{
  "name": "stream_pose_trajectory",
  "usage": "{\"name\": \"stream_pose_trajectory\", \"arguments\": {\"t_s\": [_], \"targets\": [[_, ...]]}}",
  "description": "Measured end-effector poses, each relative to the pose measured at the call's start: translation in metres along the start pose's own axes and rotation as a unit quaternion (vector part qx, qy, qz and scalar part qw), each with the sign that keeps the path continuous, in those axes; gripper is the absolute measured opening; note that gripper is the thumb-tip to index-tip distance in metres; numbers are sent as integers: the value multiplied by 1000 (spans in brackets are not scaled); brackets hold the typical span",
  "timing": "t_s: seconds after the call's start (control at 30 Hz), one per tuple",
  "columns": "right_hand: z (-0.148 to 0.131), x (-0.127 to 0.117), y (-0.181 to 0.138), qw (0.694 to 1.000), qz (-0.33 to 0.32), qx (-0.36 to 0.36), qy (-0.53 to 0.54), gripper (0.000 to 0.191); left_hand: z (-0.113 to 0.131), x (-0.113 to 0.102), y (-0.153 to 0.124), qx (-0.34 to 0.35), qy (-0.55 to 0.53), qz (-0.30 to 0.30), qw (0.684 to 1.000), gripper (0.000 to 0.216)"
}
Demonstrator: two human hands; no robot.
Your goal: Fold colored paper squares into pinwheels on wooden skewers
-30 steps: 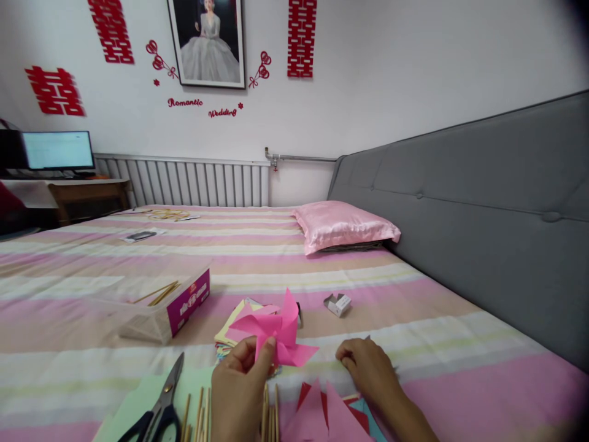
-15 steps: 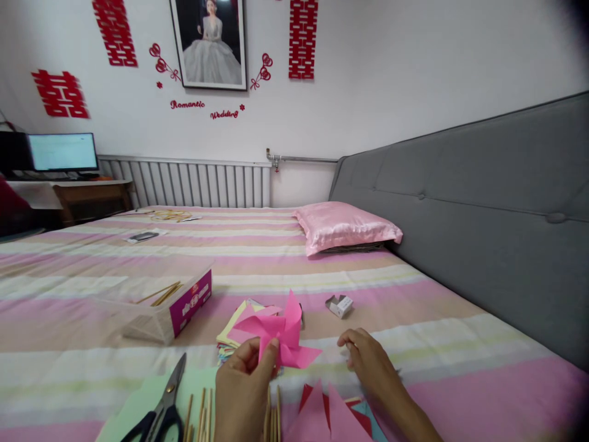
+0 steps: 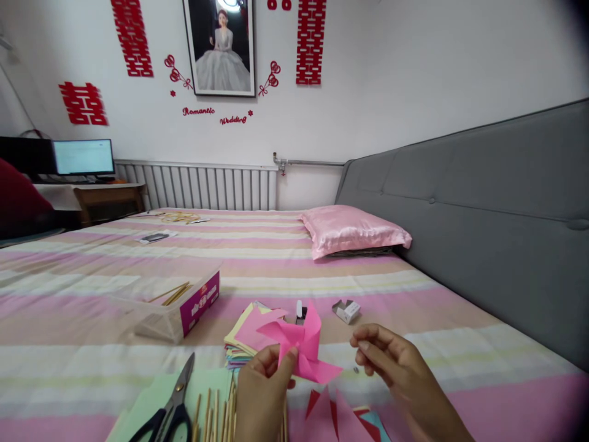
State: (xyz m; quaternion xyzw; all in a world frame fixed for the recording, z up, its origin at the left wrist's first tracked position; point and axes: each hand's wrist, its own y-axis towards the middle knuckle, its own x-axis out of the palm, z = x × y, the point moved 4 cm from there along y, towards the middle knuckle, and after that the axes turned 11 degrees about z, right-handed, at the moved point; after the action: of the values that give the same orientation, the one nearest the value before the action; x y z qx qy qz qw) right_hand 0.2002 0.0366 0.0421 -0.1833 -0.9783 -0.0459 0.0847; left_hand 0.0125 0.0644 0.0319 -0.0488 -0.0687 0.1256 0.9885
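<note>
A bright pink paper pinwheel (image 3: pixel 309 353), its blades folded in to the centre, is pinched between the thumb and fingers of my left hand (image 3: pixel 269 383). To its right, my right hand (image 3: pixel 391 362) hovers over the bed, thumb against the curled fingers; whatever they may hold is too small to see. A tiny grey object (image 3: pixel 356 369) lies on the sheet below those fingertips. Cut pink paper (image 3: pixel 338 420) sits at the bottom edge, over red and blue sheets. Behind the pinwheel lies a stack of coloured paper (image 3: pixel 243 334).
Scissors (image 3: pixel 177 399) rest on pale green paper (image 3: pixel 150 396), beside several wooden sticks (image 3: pixel 214 417). A clear plastic box (image 3: pixel 159 328) with sticks stands at left. A small open carton (image 3: pixel 346 311) is beyond my right hand. Farther back is a pink pillow (image 3: pixel 354 230).
The view has swung slightly left. My right hand has moved a little right and turned, showing its thumb against the fingers. The pinwheel stays in my left hand, slightly tilted.
</note>
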Motion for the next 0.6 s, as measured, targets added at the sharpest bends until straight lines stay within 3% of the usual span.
{"name": "stream_pose_trajectory", "arguments": {"t_s": [0.2,0.47,0.6], "targets": [[-14,13,-23,993,-42,19,105,17,3,7,-12,36,1,-44,998,20],[-6,34,-26,995,-97,25,25,20,-11,13,-14,81,23,-73,994,21],[-7,35,-29,997,-80,10,14,22,-14,14,-12,90,25,-80,992,21]]}}
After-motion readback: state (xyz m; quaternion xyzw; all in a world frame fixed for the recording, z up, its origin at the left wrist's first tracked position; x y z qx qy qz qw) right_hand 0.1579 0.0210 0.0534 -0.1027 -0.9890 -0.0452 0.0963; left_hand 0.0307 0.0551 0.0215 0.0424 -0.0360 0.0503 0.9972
